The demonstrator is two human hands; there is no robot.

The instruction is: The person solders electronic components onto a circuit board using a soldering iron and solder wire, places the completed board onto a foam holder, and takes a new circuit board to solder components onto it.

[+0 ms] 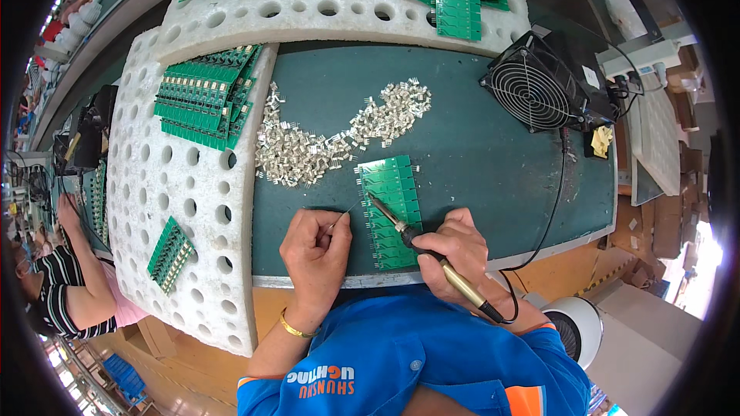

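Observation:
A green circuit board panel (pixel 391 216) lies on the dark green tabletop before me, with small parts along its left edge. My right hand (pixel 455 250) is closed round the handle of a soldering iron (pixel 460 280), whose tip reaches the upper left part of the panel. Left of the panel, my left hand (pixel 317 245) pinches a thin wire (pixel 344 217), which looks like solder and points toward the iron's tip. Whether wire and tip touch is too small to tell. Beyond my left hand lies a heap of small white connectors (pixel 297 156).
White foam boards with holes (pixel 166 177) stand left and at the back, bearing stacked green panels (pixel 202 96) and a single panel (pixel 170 255). A black fan (pixel 532 88) stands back right, its cable running down the table. A person in a striped top (pixel 77 289) sits far left.

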